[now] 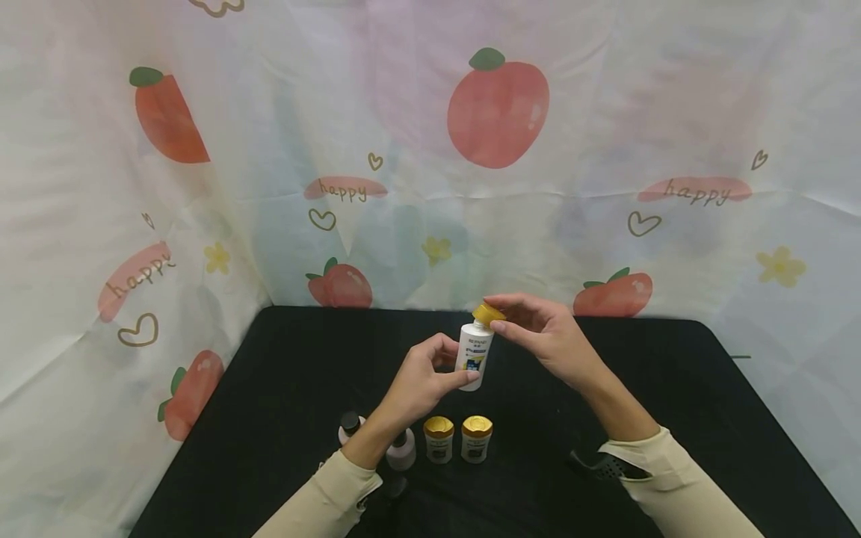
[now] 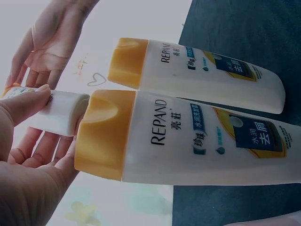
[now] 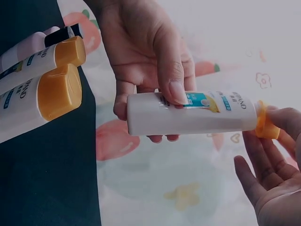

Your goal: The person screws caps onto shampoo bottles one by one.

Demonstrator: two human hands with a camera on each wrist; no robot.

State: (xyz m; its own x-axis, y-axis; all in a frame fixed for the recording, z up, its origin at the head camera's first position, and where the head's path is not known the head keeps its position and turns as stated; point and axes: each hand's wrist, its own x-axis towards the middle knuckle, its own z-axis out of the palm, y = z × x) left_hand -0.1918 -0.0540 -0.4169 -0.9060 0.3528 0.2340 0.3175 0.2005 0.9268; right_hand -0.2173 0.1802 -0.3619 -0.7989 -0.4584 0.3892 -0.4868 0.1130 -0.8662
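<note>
A white shampoo bottle (image 1: 473, 350) is held up over the table, slightly tilted. My left hand (image 1: 418, 379) grips its body, thumb across the label and fingers behind. At the top, my right hand (image 1: 553, 338) pinches the gold cap (image 1: 488, 314) between thumb and fingers. The cap sits askew at the bottle's neck, as the right wrist view also shows on the cap (image 3: 266, 123). Nearer to me, two more white shampoo bottles (image 1: 439, 444) with gold caps stand side by side; the left wrist view shows one such bottle (image 2: 211, 139) large and close.
Pale pink bottles (image 1: 401, 453) with black caps stand left of the gold-capped pair, partly hidden by my left forearm. Everything stands on a black-covered table (image 1: 309, 359). A printed fabric backdrop (image 1: 417, 134) hangs behind it and along the left side.
</note>
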